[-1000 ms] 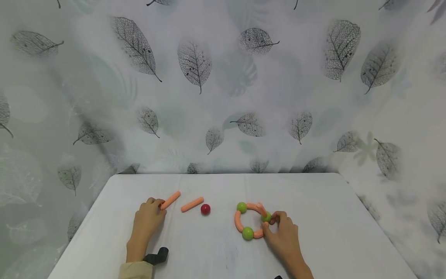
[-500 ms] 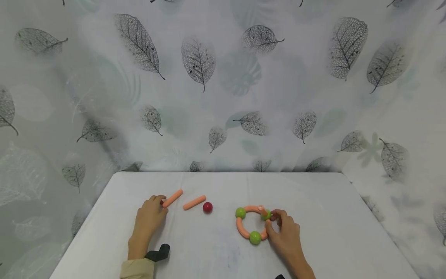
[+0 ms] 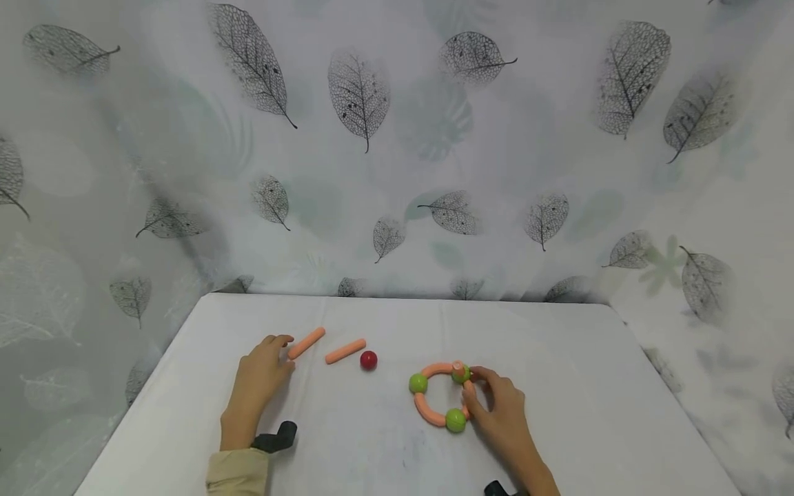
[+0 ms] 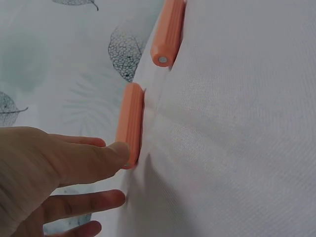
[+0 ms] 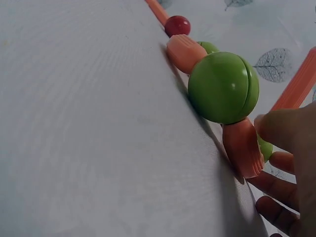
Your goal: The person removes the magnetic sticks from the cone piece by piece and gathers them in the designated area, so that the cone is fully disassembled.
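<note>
On the white table lies a ring of curved orange rods joined by green balls. My right hand grips its right side, thumb and fingers on a curved rod near the upper green ball. A straight orange rod rises from that part of the ring, seen almost end-on in the head view. My left hand has its thumb and fingers spread around the near end of a loose straight orange rod. In the left wrist view the thumb overlaps that end; whether it touches cannot be told.
A second straight orange rod lies between the hands, a red ball close to its right. A leaf-patterned curtain stands behind the table's far edge. Dark wrist-camera mounts sit at both wrists.
The ring has turned and shifted slightly left with my right hand, and its raised rod now points more toward the head camera. A red spot by my left fingers is no longer visible; those fingers have spread.
</note>
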The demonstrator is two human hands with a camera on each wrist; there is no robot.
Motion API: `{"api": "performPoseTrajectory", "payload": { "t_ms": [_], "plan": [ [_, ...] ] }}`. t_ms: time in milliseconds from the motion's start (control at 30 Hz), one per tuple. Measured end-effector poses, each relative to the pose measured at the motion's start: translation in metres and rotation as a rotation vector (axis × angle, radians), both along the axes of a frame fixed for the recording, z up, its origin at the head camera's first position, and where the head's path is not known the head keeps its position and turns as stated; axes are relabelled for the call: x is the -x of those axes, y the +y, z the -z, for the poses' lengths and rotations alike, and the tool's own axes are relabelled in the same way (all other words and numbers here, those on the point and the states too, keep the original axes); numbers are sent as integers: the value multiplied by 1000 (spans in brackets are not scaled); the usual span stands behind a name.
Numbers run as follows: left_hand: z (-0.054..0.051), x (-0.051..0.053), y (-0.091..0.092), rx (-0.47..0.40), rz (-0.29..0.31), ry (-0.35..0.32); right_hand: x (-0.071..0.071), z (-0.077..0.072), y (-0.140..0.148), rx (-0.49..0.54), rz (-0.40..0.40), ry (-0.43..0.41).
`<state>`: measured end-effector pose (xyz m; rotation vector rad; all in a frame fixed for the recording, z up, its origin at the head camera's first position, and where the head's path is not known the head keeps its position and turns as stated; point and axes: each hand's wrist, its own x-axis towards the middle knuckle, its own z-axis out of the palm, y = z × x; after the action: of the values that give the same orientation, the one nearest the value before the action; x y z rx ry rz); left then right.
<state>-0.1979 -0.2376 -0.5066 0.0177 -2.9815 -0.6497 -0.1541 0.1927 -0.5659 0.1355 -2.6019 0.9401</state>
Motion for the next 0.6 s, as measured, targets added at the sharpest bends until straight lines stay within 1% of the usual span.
{"api": "performPoseTrajectory", "payload": {
  "t_ms": [67,167,267,367,433,600],
  "plan": [
    [-2,1,0,1,2,6,1,0,-1,-14,-35,1],
    [-3,2,1,0,7,25,0,1,-1,-19,-84,7],
    [-1,1,4,-12,10,66,-2,1,0,-18,-127,32],
    [0,2,10,-42,25,114,-3,0,0,-18,-156,67],
    [-2,2,13,-70,41,143,-3,-1,0,4,-169,70],
    [-9,3,21,-133,70,197,-5,-3,1,110,-222,41]
  ]
}}
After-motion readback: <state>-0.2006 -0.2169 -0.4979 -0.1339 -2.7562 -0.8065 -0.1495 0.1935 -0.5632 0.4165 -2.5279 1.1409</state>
